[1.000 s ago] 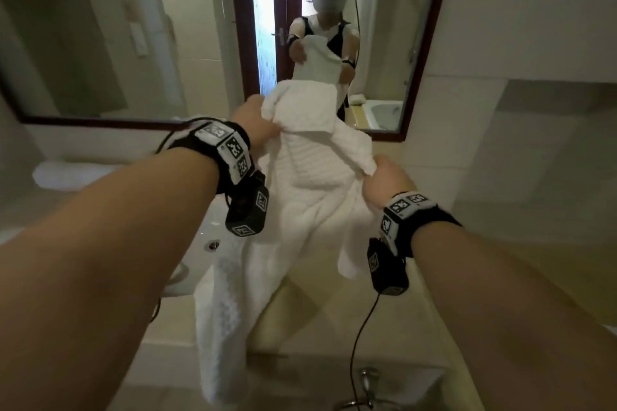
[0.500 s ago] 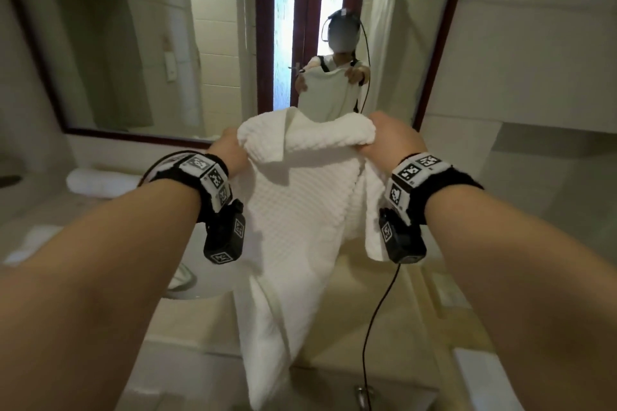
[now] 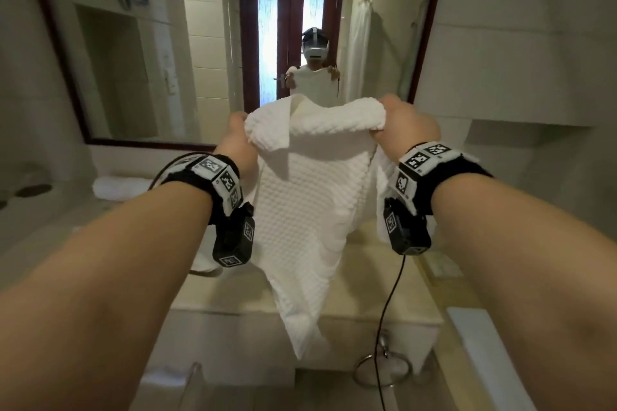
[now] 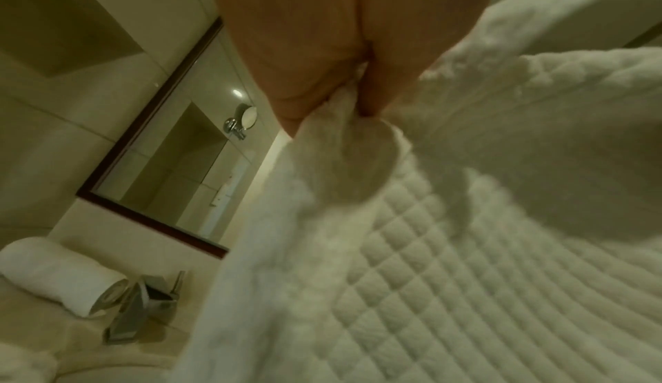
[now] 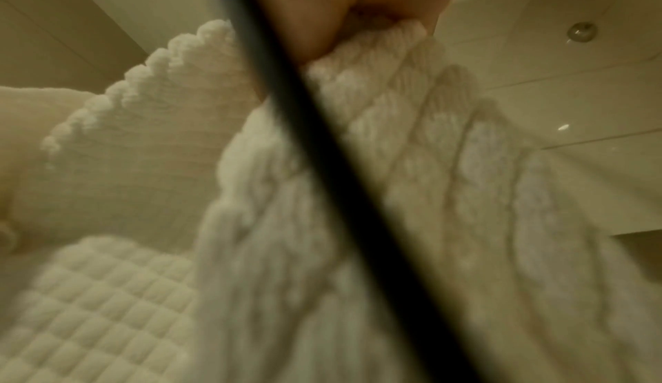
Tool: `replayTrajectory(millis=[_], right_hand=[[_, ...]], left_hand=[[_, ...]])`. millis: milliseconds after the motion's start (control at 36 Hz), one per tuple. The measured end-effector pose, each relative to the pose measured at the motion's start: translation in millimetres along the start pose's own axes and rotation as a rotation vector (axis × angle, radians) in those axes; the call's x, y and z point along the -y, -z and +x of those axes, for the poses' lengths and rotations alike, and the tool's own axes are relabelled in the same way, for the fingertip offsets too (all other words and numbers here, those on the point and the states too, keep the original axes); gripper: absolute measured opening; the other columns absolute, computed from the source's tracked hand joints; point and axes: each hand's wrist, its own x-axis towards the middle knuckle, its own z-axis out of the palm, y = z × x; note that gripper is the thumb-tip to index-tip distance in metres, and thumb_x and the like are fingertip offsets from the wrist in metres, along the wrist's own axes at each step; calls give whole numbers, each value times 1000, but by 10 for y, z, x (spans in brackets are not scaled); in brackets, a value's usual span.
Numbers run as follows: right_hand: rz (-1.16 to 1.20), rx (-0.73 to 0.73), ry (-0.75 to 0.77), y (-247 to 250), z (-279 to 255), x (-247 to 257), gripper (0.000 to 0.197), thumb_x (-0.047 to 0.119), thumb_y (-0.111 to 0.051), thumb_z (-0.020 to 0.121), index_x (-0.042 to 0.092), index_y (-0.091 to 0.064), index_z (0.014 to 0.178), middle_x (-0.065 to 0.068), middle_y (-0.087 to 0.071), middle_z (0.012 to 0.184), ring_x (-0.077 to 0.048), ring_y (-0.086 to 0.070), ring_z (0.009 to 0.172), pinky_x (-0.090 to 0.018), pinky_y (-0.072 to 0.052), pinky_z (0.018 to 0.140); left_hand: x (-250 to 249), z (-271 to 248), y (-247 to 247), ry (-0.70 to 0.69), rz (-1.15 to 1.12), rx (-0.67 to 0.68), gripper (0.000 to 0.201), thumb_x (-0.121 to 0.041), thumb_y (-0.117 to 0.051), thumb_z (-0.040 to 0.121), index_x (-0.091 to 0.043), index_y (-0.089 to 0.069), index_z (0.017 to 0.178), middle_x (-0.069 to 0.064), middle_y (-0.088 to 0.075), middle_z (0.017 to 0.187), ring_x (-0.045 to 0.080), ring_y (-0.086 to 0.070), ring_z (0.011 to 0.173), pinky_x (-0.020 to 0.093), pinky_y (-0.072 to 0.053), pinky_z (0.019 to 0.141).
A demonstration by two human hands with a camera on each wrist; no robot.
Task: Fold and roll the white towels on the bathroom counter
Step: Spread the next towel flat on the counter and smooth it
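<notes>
A white waffle-weave towel [image 3: 300,210] hangs in the air above the beige counter [image 3: 367,284], held up by its top edge. My left hand [image 3: 238,137] grips the top left corner, fingers pinched into the cloth [image 4: 358,111]. My right hand [image 3: 407,127] grips the top right corner, where the edge is bunched [image 5: 376,46]. The lower end of the towel tapers to a point below the counter's front edge. A rolled white towel [image 3: 120,187] lies at the back left of the counter [image 4: 61,276].
A framed mirror [image 3: 200,43] covers the wall behind the counter. The sink basin [image 3: 203,269] sits under my left wrist, with a chrome faucet [image 4: 143,307] behind it. A metal towel ring [image 3: 380,367] hangs under the counter front. A black cable [image 3: 390,304] trails from my right wrist.
Both hands have risen and moved apart, stretching the towel's top edge wide. The right hand came up from beside the towel's middle to level with the left.
</notes>
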Motion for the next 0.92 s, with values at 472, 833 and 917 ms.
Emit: replayTrajectory(millis=[472, 833, 917], right_hand=[[-198, 67, -145, 524, -666, 116, 27, 20, -47, 90, 9, -57, 111, -12, -64, 103, -28, -61, 87, -33, -46, 70], [-270, 57, -109, 430, -484, -18, 25, 10, -42, 95, 3, -55, 115, -18, -62, 110, -33, -60, 101, -40, -47, 83], [-314, 74, -72, 344, -373, -82, 25, 13, -42, 95, 6, -55, 115, -14, -63, 109, -31, -61, 98, -37, -47, 78]], left_hand=[[-189, -623, 264, -158, 189, 167, 102, -41, -83, 64, -23, -20, 142, 11, -34, 138, 30, -47, 120, 39, -42, 99], [-236, -396, 110, -193, 195, 128, 83, -39, -76, 71, -18, -27, 136, 9, -47, 123, 29, -54, 107, 32, -43, 80], [-206, -254, 10, -186, 196, 141, 86, -40, -78, 70, -17, -27, 136, 10, -48, 125, 29, -54, 110, 35, -46, 83]])
